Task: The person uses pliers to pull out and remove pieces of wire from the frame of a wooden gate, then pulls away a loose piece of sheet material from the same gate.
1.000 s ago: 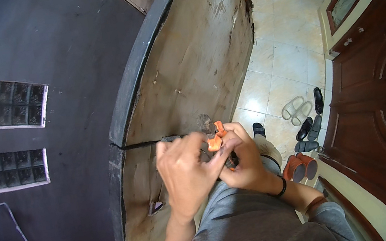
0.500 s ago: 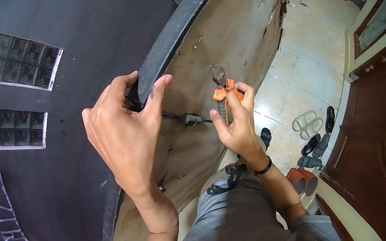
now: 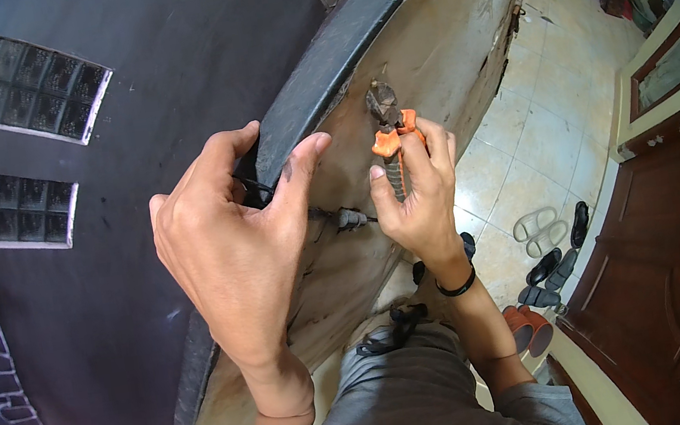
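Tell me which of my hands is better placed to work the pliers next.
Your right hand, most likely: it holds the pliers, head pointing away from your body, while your left hand straddles the panel's dark edge.

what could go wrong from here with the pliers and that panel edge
The left hand curves around the dark edge of the panel, so its skin might get scraped there.

The pliers could slip, as the right hand holds them by the handles alone.

Their metal head shows against the panel's face, so a swing might scratch it, though the gap between them is hard to judge.
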